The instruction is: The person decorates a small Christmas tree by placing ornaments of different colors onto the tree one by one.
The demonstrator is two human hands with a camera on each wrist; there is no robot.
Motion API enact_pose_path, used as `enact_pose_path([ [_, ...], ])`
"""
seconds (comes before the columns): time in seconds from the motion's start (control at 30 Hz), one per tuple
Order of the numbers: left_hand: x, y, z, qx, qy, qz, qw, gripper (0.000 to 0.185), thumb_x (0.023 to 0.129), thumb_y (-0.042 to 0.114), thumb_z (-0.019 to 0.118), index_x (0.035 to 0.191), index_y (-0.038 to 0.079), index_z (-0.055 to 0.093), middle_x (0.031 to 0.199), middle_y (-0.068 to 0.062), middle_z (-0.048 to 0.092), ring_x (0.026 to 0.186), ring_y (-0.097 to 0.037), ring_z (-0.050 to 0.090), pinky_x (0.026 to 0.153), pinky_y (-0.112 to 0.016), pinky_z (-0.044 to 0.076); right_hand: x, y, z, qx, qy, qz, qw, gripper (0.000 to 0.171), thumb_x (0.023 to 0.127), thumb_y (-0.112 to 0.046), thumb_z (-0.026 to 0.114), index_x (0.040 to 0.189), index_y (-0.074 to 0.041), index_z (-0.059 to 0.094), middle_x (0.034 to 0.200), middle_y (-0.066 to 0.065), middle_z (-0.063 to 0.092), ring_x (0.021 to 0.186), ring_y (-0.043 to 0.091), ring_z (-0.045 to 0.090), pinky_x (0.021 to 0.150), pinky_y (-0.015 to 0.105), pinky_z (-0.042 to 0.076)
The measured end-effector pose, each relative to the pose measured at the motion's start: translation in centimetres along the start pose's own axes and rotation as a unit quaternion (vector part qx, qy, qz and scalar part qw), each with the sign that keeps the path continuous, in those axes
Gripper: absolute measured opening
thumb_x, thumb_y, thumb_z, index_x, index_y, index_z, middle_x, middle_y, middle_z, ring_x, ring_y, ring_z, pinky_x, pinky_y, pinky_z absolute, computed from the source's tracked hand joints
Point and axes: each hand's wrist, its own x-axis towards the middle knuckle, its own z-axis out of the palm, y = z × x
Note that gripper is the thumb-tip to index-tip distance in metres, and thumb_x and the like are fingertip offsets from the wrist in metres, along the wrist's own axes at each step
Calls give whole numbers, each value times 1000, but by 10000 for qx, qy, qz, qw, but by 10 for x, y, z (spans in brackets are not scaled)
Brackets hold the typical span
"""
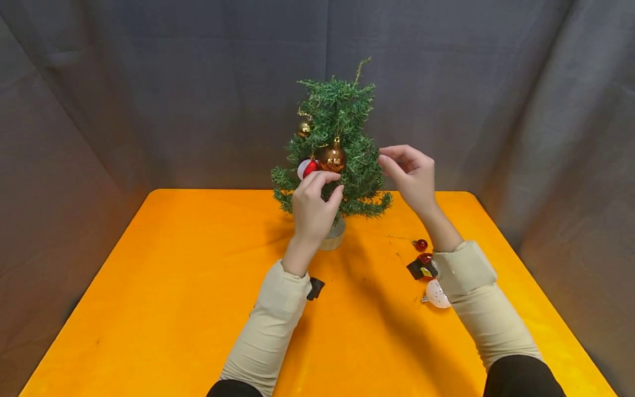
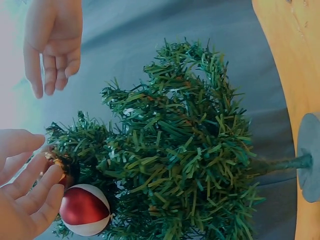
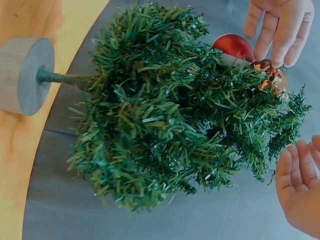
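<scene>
A: We see the left hand (image 1: 313,204) raised in front of the small tree (image 1: 334,146), fingers relaxed, tips just beside the red-and-white bauble (image 1: 307,167) and the bronze bauble (image 1: 332,158) hanging there.

B: We see the right hand (image 1: 410,173) lifted beside the tree's right side, fingers apart, holding nothing. 3 more baubles (image 1: 428,270) lie on the orange bench (image 1: 163,286) under that forearm.

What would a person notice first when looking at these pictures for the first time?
The small green tree at the far middle of the orange table, with a red-and-white ball and a bronze ball hanging on it. The left hand reaches just under those balls; the right hand is raised beside the tree.
</scene>
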Motion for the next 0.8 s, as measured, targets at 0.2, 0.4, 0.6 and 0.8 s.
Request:
enact_pose_path([
  [0.2,-3,-3,2,-33,-56,-76,10000,12,77,2,68,88,0,66,88,-10,63,85,-22,58,76,-27,46,-15,7,-10,-76,31,31,10000,9,78,18,55,86,22,57,76,-1,63,61,7,55,57,15,46],
  [0.4,-4,-6,5,-210,-69,-127,9997,12,77,0,67,89,-3,65,88,-12,62,80,-22,57,72,-25,46,-34,25,-23,-93,76,54,9999,13,80,8,60,87,19,59,80,2,65,61,7,55,60,17,47],
  [0.6,-6,-8,8,-342,-90,-286,9990,15,77,0,67,92,-4,64,86,-13,63,79,-23,58,73,-26,47,-52,24,-32,-15,52,310,9995,15,82,6,59,88,19,58,82,2,65,62,7,57,62,17,48],
  [0.8,-6,-11,12,-487,2,-599,9970,18,78,3,67,94,-4,64,87,-13,64,76,-22,60,71,-21,47,-66,26,-40,-24,8,600,9982,12,79,18,54,90,19,58,85,-1,64,67,8,58,65,16,48],
])
